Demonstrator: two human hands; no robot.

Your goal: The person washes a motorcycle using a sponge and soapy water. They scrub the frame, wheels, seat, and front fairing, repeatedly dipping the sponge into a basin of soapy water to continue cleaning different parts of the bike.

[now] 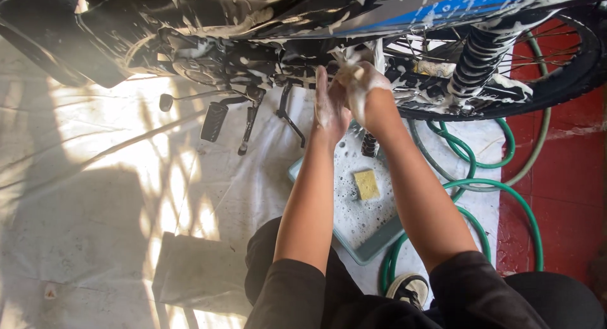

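Note:
Both my arms reach up to the underside of a soapy black and blue motorcycle [253, 25]. My left hand [329, 104] is held flat with its fingers straight, streaked with foam, right beside my right wrist. My right hand [365, 87] is covered in suds and curled around a white foamy wad [349, 58] pressed against the frame near the chain. What the wad is made of I cannot make out. Below my arms a grey-green tray [373, 248] holds soapy water and a yellow sponge [367, 184].
A green hose [499, 186] coils on the floor to the right of the tray. The rear wheel [569, 76] and a spring shock absorber [477, 57] stand at the right. A footpeg [214, 120] and side stand [288, 114] hang at the left. My shoe [408, 288] is beside the tray.

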